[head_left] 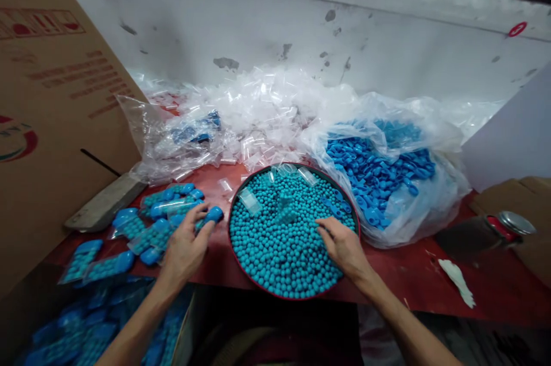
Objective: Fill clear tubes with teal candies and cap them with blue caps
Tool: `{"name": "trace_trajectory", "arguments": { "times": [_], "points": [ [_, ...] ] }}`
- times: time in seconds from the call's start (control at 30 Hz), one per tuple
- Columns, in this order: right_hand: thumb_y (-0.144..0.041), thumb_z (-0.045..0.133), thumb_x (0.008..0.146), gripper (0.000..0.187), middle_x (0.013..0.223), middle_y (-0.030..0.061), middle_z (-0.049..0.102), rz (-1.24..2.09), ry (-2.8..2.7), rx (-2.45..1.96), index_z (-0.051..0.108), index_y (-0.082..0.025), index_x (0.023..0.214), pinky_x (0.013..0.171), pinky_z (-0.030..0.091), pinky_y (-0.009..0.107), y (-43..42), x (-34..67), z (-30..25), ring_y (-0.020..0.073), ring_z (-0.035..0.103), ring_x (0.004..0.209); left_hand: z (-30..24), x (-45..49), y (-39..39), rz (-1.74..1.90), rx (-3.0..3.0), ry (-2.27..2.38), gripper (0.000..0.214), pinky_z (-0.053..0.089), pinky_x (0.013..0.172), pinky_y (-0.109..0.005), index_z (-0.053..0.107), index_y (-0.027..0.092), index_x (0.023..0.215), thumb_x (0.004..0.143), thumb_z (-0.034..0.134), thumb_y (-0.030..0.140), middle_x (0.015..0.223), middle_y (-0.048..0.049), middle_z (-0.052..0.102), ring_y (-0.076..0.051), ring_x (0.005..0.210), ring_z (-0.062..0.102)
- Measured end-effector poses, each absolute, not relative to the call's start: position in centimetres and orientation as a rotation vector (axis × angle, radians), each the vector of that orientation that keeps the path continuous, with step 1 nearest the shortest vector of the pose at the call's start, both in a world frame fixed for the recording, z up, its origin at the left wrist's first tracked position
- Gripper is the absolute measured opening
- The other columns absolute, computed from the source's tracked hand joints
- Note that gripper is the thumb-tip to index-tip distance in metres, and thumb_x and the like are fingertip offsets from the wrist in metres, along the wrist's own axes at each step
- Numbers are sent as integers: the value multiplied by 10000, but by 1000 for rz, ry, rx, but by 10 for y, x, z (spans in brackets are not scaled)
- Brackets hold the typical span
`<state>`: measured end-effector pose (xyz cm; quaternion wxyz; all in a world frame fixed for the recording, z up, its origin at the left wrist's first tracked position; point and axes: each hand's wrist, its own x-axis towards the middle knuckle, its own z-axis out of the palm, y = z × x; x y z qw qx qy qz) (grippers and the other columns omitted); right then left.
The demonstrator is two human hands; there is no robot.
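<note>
The beads (pixel 279 251) are smooth turquoise spheres with a matt finish. The tray (pixel 229 234) has a glossy red rim. The capped tubes (pixel 167 205) are clear, glossy plastic, closed with smooth blue plastic. The loose caps (pixel 374 165) are blue plastic with a slight sheen. The bag (pixel 430 205) is thin transparent film, crinkled and reflective. The cardboard box (pixel 51 125) is brown, matt and printed. The table (pixel 413 280) is red, smooth and scuffed. The wall (pixel 258 27) is white paint, chipped and rough. The can (pixel 486 234) has a bright metal lid.
</note>
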<state>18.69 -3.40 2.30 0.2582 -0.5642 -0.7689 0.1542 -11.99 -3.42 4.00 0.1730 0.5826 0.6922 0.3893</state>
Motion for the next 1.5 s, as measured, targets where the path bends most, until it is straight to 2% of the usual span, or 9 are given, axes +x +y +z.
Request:
{"name": "trace_trajectory", "arguments": {
  "times": [0.1, 0.2, 0.4, 0.6, 0.67, 0.9, 1.13, 1.37, 1.5],
  "points": [
    [-227, 402, 832, 220, 964, 74, 602, 192, -2074, -1785, 554, -183, 984, 776, 431, 318, -6, 211, 23, 206, 562, 903, 40, -125, -32, 1135, 1883, 2230, 412, 355, 884, -376, 446, 156, 1142, 779, 423, 348, 1074, -87, 526, -249, 1011, 475],
    [-248, 393, 835, 213, 931, 109, 604, 68, -2101, -2034, 554, -172, 952, 722, 430, 322, 19, 216, 24, 230, 569, 897, 43, -92, -27, 1088, 1976, 2041, 298, 408, 801, -317, 509, 168, 1035, 813, 374, 315, 946, -65, 578, -206, 882, 539],
    [-263, 505, 768, 170, 874, 111, 610, 210, -2224, -2134, 537, -148, 889, 693, 424, 294, 35, 197, 15, 230, 574, 873, 29, -11, -2, 674, 2093, 1763, 340, 401, 786, -286, 451, 196, 1109, 790, 455, 313, 1025, -64, 547, -193, 920, 528],
    [-316, 453, 770, 465, 791, 33, 586, 1135, -1582, -1728, 295, -154, 1176, 466, 467, 245, 25, 192, 7, 148, 594, 600, 10, 3, 14, 458, 2132, 1719, 348, 392, 748, -275, 443, 214, 1066, 746, 534, 315, 1000, -45, 553, -192, 906, 533],
    [-332, 469, 760, 551, 713, 12, 574, 1238, -1566, -1734, 241, -143, 1225, 455, 464, 255, 19, 195, 6, 151, 581, 563, 9, 3, 14, 432, 2145, 1733, 346, 390, 737, -272, 440, 218, 1056, 741, 542, 319, 972, -37, 557, -192, 899, 534],
    [-302, 488, 787, 300, 1073, 86, 513, 104, -2438, -1854, 515, -234, 1077, 758, 362, 323, 1, 206, 24, 229, 478, 963, 6, 10, 7, 344, 2178, 1783, 281, 381, 719, -280, 442, 211, 1027, 763, 505, 284, 917, -43, 558, -190, 862, 534],
    [-269, 464, 809, 145, 848, 75, 574, 53, -2647, -1723, 568, -182, 862, 724, 326, 309, 6, 194, 11, 215, 488, 856, 2, 5, 7, 521, 2192, 1633, 192, 376, 755, -280, 495, 196, 930, 749, 511, 258, 858, -37, 552, -183, 852, 514],
    [-269, 421, 828, 179, 808, 46, 592, 245, -2418, -1705, 471, -155, 956, 596, 365, 233, 3, 184, 7, 164, 565, 727, 2, -4, 3, 751, 1939, 1516, 202, 375, 660, -249, 461, 201, 939, 741, 492, 228, 730, 8, 541, -146, 689, 515],
    [-238, 424, 823, 277, 816, 50, 599, 72, -2408, -1761, 456, -168, 1089, 593, 376, 242, 2, 175, 18, 177, 561, 741, -3, -6, 8, 772, 1786, 1410, 178, 375, 661, -240, 485, 189, 890, 716, 498, 225, 752, 14, 548, -136, 699, 503]
  ]
}}
